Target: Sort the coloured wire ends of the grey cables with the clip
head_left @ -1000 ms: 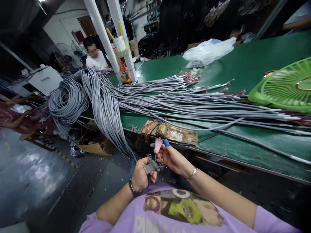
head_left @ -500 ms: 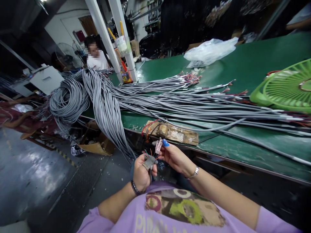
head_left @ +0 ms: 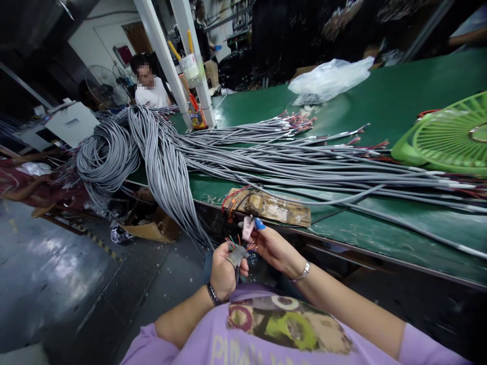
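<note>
My left hand (head_left: 222,271) is closed round the end of a grey cable (head_left: 236,255), whose thin coloured wires fan out above my thumb. My right hand (head_left: 274,248) is raised beside it and pinches a small pale piece, which I cannot make out clearly, at the wire ends; a blue cover sits on one fingertip (head_left: 259,223). Both hands hover just below the front edge of the green table (head_left: 365,230), close to a worn wooden block (head_left: 271,206) with red and black wires on it.
A big bundle of grey cables (head_left: 266,162) lies across the table and hangs off its left end in coils (head_left: 106,157). A green fan grille (head_left: 449,137) and a clear plastic bag (head_left: 327,78) sit further back. Another person (head_left: 150,83) sits beyond the white posts.
My hands shifted slightly; the left hand rose a little toward the right hand and the wire ends stay between them. The camera view barely moved.
</note>
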The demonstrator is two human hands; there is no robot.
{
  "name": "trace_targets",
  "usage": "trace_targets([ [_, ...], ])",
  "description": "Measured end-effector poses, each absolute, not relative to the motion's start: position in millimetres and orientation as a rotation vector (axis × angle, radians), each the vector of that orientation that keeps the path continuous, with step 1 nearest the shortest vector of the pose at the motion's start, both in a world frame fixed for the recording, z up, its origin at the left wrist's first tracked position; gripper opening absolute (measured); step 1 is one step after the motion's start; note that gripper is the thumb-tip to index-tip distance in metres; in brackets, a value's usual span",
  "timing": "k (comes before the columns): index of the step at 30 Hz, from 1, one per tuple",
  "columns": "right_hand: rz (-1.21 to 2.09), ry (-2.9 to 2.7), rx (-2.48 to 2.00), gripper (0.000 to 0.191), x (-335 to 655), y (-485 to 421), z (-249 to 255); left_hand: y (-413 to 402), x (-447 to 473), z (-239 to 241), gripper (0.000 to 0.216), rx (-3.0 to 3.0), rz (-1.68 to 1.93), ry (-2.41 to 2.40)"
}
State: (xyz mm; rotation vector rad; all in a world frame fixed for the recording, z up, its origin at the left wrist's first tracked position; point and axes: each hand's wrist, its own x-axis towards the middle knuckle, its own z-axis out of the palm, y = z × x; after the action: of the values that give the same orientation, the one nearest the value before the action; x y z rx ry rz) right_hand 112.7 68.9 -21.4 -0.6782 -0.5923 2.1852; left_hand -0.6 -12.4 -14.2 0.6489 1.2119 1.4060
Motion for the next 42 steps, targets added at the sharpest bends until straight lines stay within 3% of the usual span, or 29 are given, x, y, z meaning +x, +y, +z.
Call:
trace_targets([
  [8,2.338,-1.061,-0.824,0.039,131,65,-20,-23,-9,-17,0.031,0.778,1.304,1.286],
  [19,1.791,-1.795,-0.814,0.032,138,56,-22,-17,-15,-22,0.026,0.967,0.794,1.218],
  [29,2.065,-1.380,-0.967,0.043,149,47,-30,-18,-13,-31,0.019,0.759,1.185,1.337],
  [42,2.034,-1.473,-0.841,0.033,133,41,-22,-16,-18,-28,0.031,0.846,0.965,1.203],
])
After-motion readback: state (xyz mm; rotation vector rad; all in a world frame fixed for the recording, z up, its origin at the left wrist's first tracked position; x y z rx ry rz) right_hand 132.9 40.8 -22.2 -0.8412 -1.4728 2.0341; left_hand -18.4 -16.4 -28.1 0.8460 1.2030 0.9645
